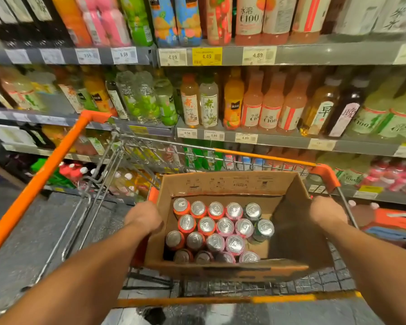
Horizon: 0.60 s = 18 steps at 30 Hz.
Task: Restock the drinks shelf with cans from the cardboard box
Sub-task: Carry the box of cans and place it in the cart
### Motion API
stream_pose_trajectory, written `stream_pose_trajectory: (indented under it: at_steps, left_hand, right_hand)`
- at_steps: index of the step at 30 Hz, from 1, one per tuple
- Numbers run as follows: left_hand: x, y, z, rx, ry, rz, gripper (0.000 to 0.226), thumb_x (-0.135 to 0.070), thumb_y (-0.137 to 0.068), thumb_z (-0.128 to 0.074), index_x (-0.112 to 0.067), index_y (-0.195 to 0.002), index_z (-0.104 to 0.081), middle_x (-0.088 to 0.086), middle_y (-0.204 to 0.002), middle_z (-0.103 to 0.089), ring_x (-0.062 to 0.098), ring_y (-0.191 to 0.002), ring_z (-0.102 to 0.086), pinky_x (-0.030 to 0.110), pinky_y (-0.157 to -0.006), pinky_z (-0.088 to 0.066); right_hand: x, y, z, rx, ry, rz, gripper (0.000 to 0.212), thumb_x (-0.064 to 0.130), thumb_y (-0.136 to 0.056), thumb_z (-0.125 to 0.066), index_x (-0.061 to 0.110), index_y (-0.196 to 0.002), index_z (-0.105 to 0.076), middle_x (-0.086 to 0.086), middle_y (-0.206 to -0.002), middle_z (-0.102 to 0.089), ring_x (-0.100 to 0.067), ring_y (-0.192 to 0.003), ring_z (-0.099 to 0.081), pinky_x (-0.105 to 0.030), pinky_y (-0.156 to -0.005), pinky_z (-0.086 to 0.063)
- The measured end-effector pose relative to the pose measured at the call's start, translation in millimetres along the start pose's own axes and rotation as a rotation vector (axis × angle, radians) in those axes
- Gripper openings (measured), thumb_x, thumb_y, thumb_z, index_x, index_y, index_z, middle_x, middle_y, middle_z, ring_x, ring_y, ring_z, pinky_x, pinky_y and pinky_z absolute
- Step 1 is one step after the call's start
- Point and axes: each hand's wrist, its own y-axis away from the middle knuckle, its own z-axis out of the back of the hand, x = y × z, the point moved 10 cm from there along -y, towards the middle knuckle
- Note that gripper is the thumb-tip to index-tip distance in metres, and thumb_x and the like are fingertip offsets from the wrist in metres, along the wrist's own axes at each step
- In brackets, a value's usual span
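Gripping the cardboard box [232,184] by both side walls, left hand [143,219] and right hand [327,213] ready it; picking cans [217,228] comes next.

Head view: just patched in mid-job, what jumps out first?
An open cardboard box of upright cans sits in an orange-railed cart at centre. The left hand and right hand grip its side walls. Behind, shelves packed with colourful bottles fill the frame.
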Motion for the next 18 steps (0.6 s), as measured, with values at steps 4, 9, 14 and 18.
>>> stream_pose_trajectory:
  at_steps: [4, 9, 14, 18]
  left_hand:
    - [-0.9, 14.9, 7.5, -0.021, -0.075, 0.009, 0.034, -0.011, -0.093, -0.054, -0.007, -0.124, -0.067, 0.013, -0.129, -0.067, 0.032, -0.119, -0.064, 0.041, -0.094, -0.053]
    - [-13.3, 41.0, 40.6, -0.037, -0.045, -0.079, 0.029, -0.01, -0.091, -0.054, -0.003, -0.115, -0.068, 0.015, -0.122, -0.068, 0.034, -0.113, -0.066, 0.041, -0.091, -0.054]
    - [6.6, 47.9, 44.3, -0.051, -0.106, -0.076, 0.012, -0.021, -0.087, -0.067, -0.012, -0.096, -0.068, 0.012, -0.114, -0.07, 0.031, -0.106, -0.067, 0.039, -0.085, -0.055]
    - [5.6, 51.1, 51.4, -0.068, -0.081, -0.107, 0.014, -0.023, -0.091, -0.062, -0.016, -0.08, -0.057, 0.01, -0.108, -0.071, 0.03, -0.099, -0.068, 0.037, -0.08, -0.055]
  right_hand:
    - [17.8, 17.4, 0.5, 0.028, -0.031, 0.024, 0.028, 0.005, -0.091, -0.048, -0.002, -0.111, -0.067, -0.023, -0.117, -0.065, -0.039, -0.111, -0.062, -0.042, -0.091, -0.049]
    - [32.9, 43.7, 5.5, 0.049, 0.002, 0.073, 0.027, 0.002, -0.092, -0.047, 0.0, -0.108, -0.068, -0.019, -0.112, -0.068, -0.036, -0.105, -0.065, -0.041, -0.086, -0.052]
    - [32.4, 45.2, 8.4, 0.004, 0.034, 0.077, 0.025, 0.002, -0.092, -0.047, 0.003, -0.101, -0.07, -0.016, -0.101, -0.07, -0.034, -0.096, -0.067, -0.039, -0.078, -0.053]
    - [39.8, 52.9, 11.1, -0.056, 0.125, 0.104, 0.03, 0.006, -0.091, -0.047, 0.005, -0.116, -0.063, -0.015, -0.112, -0.065, -0.035, -0.103, -0.063, -0.042, -0.083, -0.053]
